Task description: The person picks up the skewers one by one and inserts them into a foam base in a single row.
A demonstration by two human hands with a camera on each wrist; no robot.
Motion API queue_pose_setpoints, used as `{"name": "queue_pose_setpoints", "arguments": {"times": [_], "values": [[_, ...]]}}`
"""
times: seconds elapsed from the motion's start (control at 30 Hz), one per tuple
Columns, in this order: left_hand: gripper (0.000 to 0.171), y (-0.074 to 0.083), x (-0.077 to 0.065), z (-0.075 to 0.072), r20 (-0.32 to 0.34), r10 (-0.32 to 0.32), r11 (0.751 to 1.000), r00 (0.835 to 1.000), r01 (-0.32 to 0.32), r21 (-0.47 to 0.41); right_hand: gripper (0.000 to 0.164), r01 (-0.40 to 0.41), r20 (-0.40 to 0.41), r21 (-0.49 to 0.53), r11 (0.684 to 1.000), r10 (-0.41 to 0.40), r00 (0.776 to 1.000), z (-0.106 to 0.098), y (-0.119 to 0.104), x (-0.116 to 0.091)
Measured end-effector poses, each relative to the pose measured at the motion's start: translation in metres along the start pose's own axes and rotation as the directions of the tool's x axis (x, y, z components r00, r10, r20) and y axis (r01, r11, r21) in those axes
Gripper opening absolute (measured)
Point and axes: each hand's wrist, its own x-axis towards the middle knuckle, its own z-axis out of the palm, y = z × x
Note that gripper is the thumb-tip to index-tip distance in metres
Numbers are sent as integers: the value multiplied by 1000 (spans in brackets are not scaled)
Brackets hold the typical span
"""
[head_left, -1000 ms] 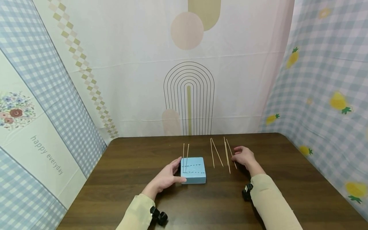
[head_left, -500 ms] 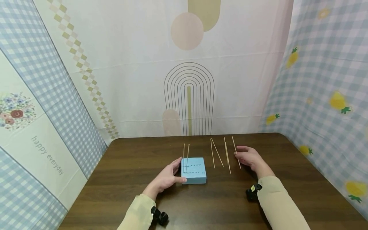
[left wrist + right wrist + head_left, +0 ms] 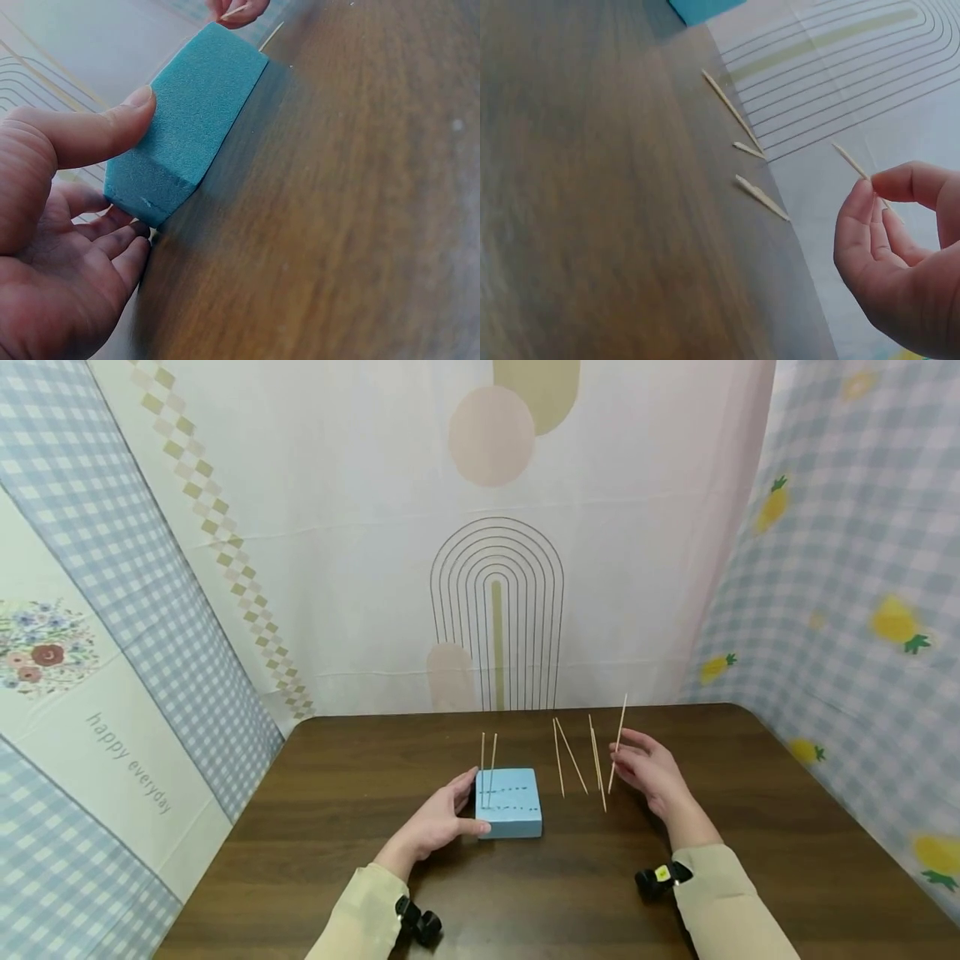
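A light blue foam block (image 3: pixel 510 814) with rows of dark marks on top sits on the table, and two thin wooden skewers (image 3: pixel 493 760) stand upright near its left side. My left hand (image 3: pixel 433 822) grips the block at its left end. In the left wrist view the thumb presses one face of the block (image 3: pixel 202 97) while the fingers curl at its lower corner. Between thumb and fingertips my right hand (image 3: pixel 654 772) pinches a wooden skewer (image 3: pixel 621 720), raised nearly upright. The right wrist view shows the skewer's pointed end (image 3: pixel 847 157) sticking out past the fingertips.
Several loose skewers (image 3: pixel 572 756) lie on the brown wooden table (image 3: pixel 525 893) between the block and my right hand. Patterned cloth (image 3: pixel 360 610) hangs behind the table and at both sides.
My right hand has drawn one skewer rightward from the others, then lifted and tilted it up off the table. The left hand and the block stay in place.
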Motion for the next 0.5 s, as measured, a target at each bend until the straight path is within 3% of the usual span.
{"name": "queue_pose_setpoints", "arguments": {"times": [0.23, 0.5], "values": [[102, -1, -1, -1, -6, 1, 1000, 1000, -1, -4, 67, 37, 5, 106, 994, -37, 999, 10, -8, -5], [102, -1, 2, 1, -3, 0, 1000, 1000, 0, 7, 46, 65, -4, 138, 988, -65, 998, 19, -9, -8]]}}
